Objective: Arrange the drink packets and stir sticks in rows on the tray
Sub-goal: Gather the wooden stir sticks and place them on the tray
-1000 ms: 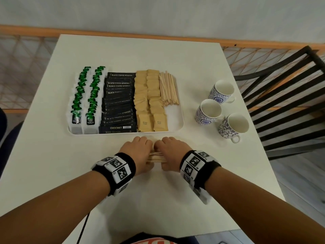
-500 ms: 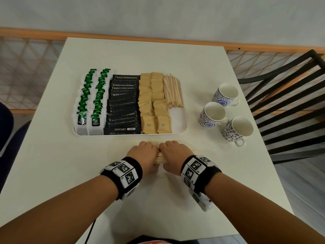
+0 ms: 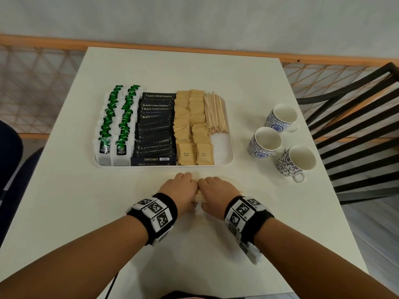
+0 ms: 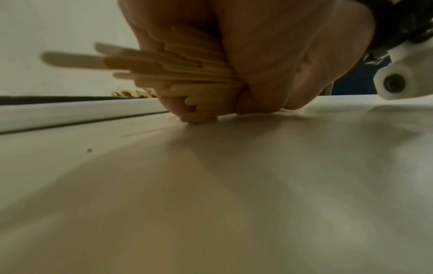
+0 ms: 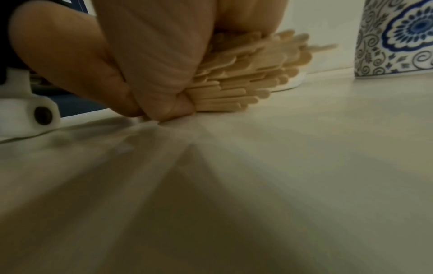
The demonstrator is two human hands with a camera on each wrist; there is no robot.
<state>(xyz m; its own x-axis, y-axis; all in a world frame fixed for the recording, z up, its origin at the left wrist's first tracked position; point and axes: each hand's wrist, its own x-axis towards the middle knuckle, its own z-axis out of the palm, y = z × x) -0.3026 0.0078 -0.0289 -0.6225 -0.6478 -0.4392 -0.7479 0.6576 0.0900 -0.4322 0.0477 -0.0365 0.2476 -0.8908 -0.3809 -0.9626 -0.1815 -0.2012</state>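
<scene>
On the table [image 3: 64, 201] just in front of the tray [image 3: 228, 160], the head view hides what both wrist views show: left hand [image 3: 180, 190] and right hand [image 3: 218, 194], fingers curled, grip one bundle of stir sticks [image 5: 246, 77] resting against the tabletop.

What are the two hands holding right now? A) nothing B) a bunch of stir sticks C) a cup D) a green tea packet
B: the left hand and right hand both grip one bunch of stir sticks on the table, in front of the tray.
</scene>
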